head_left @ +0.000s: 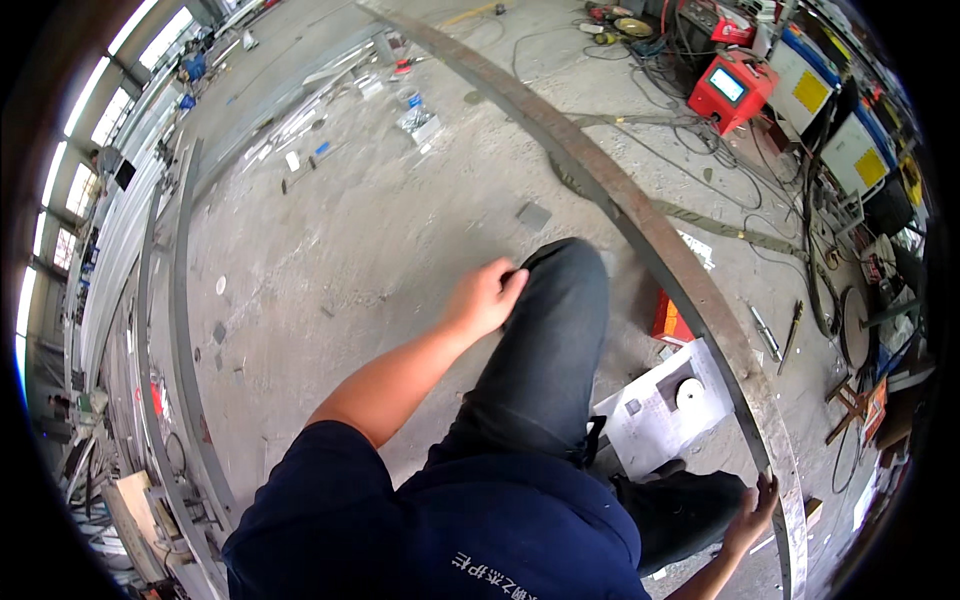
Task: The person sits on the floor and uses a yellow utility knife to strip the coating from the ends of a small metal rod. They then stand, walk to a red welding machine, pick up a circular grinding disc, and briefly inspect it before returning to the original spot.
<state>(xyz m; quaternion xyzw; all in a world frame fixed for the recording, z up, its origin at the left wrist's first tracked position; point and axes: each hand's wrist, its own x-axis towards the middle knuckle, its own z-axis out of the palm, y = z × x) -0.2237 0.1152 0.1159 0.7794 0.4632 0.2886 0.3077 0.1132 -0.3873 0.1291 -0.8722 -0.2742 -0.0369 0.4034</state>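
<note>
My left hand (pixel 487 297) is closed beside my raised knee, against the dark trouser leg (pixel 545 350); whatever the curled fingers may hold is hidden. At the lower right, my right hand (pixel 752 512) grips the near edge of a long, rusty grey metal beam (pixel 690 285), fingertips on its side. This beam runs from the top middle down to the lower right. Between my legs and the beam, a white drawing sheet (pixel 650 415) lies on the floor. On the sheet rests a white disc-shaped roll (pixel 690 394).
A red box (pixel 671 320) stands beside the beam. Beyond it lie a silver pen-shaped tool (pixel 766 333), tangled cables (pixel 710 145) and a red machine with a screen (pixel 733 90). Long metal bars (pixel 185 330) line the left. A small grey plate (pixel 534 215) lies on the floor ahead.
</note>
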